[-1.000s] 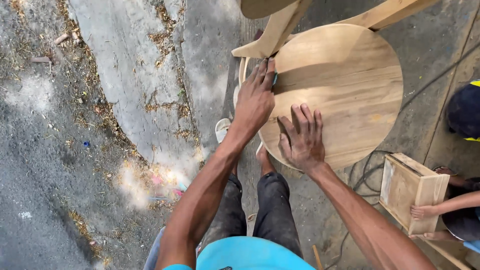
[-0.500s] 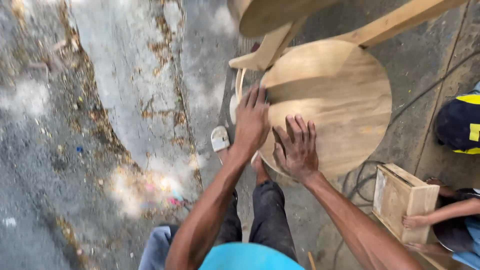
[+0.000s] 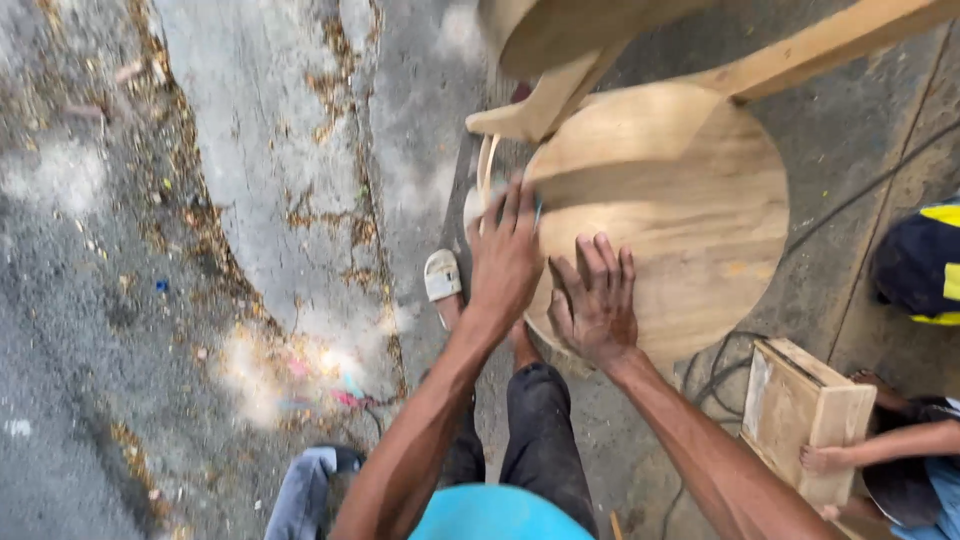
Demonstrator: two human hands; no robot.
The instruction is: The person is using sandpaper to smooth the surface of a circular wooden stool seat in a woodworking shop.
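1. Where the cracked concrete ground fills the left of the scene, we see only grit and dry leaf litter, so the work sits to the right of it.
2. Near the middle, a white sandal shows beside the person's dark trouser legs, set close under the work, probably for steadiness.
3. Our left hand presses on the left edge of the round wooden top, fingers together over what looks like a small abrasive pad; what they grip we cannot tell exactly.
4. Our right hand lies flat on the top's near part, fingers spread apart, seemingly to hold it from shifting.
5. Far above, a pale wooden frame overhangs the top.
6. At the right, another person's hand rests on a small wooden box.
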